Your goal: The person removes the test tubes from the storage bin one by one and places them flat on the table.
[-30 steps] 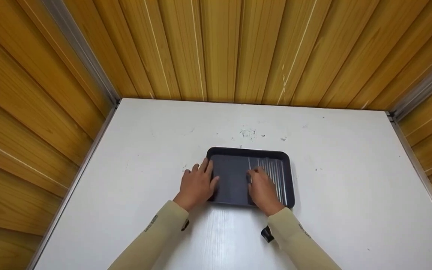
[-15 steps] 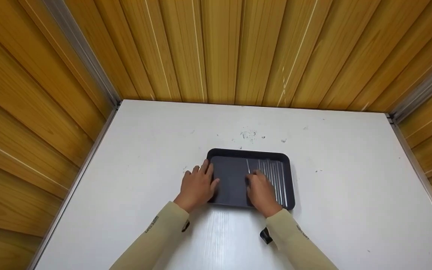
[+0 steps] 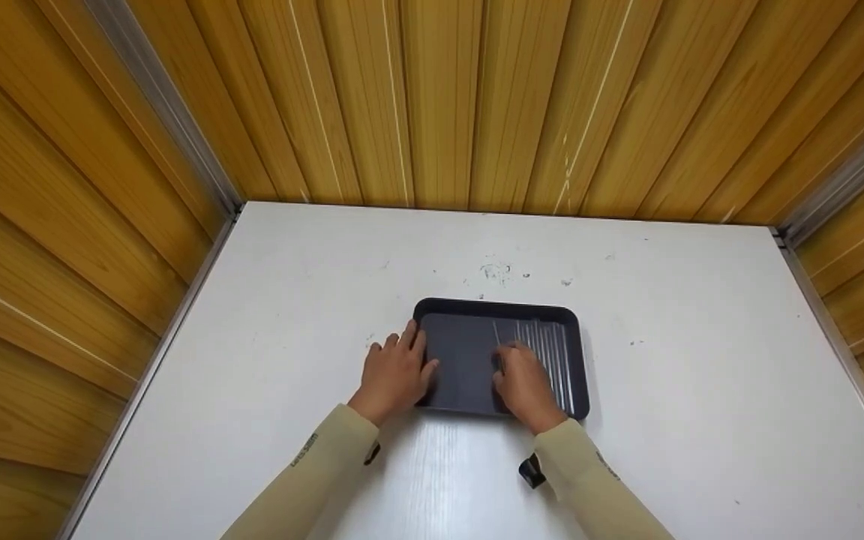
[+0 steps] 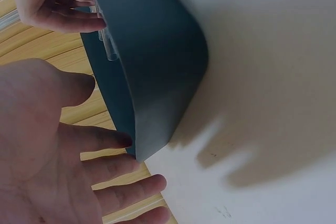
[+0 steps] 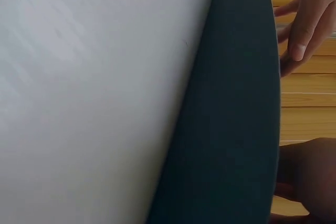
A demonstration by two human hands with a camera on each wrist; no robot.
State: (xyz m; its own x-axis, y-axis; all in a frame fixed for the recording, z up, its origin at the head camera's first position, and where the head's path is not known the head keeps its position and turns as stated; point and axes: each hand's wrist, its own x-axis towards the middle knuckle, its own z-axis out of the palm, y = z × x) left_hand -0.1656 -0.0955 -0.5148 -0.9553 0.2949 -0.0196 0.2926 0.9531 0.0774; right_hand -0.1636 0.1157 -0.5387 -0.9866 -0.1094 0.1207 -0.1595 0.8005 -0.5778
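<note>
A dark blue-grey tray point(image 3: 458, 360) lies on the white table. Several clear thin tubes point(image 3: 548, 349) lie side by side in its right part. My left hand point(image 3: 393, 375) has its fingers spread at the tray's left edge, thumb over the inside. In the left wrist view this hand point(image 4: 50, 140) shows its palm, fingertips near the rim. My right hand point(image 3: 526, 382) is over the tray, left of the row, and pinches a single clear tube point(image 3: 497, 332) whose far end shows beyond the fingers. Clear tube ends point(image 4: 108, 45) show below the right hand's fingers in the left wrist view.
The white table point(image 3: 312, 285) carries small dark marks behind the tray. Wood-patterned panels point(image 3: 439, 97) close it in at the back and both sides. The tray's tall near wall point(image 5: 226, 103) fills the middle of the right wrist view.
The far end of the pinched tube has swung slightly left. My right hand has barely shifted, and my left hand keeps its place at the tray's edge.
</note>
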